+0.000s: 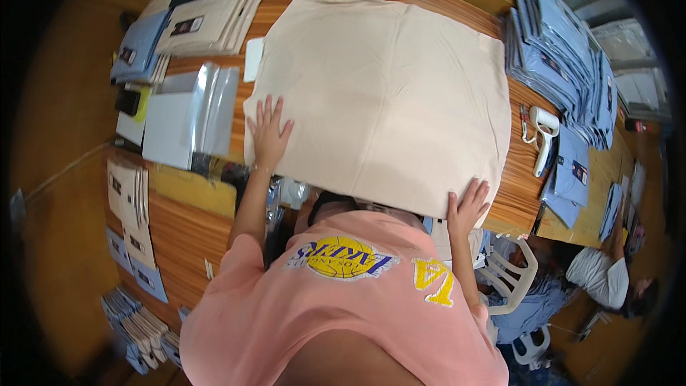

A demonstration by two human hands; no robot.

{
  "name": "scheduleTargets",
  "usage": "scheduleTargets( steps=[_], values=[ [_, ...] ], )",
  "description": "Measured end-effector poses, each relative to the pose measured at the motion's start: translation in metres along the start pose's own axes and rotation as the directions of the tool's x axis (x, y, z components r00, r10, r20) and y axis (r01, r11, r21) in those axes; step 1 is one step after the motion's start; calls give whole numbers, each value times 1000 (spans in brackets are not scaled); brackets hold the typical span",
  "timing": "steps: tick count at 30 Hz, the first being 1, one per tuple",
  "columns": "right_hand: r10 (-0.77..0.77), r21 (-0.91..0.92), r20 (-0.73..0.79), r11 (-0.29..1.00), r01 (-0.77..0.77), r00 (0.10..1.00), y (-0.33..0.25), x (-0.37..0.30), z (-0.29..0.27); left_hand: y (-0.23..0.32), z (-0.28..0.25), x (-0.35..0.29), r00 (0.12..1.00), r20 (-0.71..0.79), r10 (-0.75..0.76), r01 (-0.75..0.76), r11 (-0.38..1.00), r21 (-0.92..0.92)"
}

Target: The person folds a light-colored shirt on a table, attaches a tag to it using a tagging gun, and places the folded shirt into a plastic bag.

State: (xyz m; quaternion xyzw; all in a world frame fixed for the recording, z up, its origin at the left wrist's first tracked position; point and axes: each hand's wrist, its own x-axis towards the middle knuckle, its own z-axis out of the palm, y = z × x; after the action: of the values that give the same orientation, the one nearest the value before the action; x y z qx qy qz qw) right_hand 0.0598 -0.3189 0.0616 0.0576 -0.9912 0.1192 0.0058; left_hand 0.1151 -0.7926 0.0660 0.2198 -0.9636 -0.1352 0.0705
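A cream garment (386, 93) lies spread almost flat on the wood-grain table, with faint creases down its middle. Its far end is bunched into a loose roll, and its near edge reaches the table's front. My left hand (269, 136) rests palm down on the garment's left edge, fingers spread. At the near right corner my right hand (469, 205) also lies on the cloth, fingers stretched out. Neither hand grips anything. A white card-like sheet (254, 59) shows partly from under the garment's left side.
Stacked packed blue garments (554, 57) stand at the far right, near a white lint roller (545, 139). Packed cream garments (211, 25) and clear plastic sleeves (212, 111) lie at left. A white plastic chair (516, 275) and another person (604, 275) are at lower right.
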Motion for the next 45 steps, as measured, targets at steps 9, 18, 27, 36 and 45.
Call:
scheduleTargets(
  steps=[9,18,27,36,45],
  values=[
    [-167,123,-79,977,176,983,-11,39,-17,0,-2,1,990,48,130,-130,991,3],
    [-246,159,-150,950,269,958,23,72,-30,-144,-72,49,782,-464,-417,481,877,22],
    [-274,360,-151,880,311,950,37,122,-44,-267,-87,17,838,-340,-426,417,903,-104],
    [-278,509,31,831,224,960,-49,114,-52,-246,-110,-9,817,278,-505,521,854,21],
    [-555,569,213,739,359,804,-199,92,-38,-242,-100,-25,976,47,-212,212,977,5]
  ],
)
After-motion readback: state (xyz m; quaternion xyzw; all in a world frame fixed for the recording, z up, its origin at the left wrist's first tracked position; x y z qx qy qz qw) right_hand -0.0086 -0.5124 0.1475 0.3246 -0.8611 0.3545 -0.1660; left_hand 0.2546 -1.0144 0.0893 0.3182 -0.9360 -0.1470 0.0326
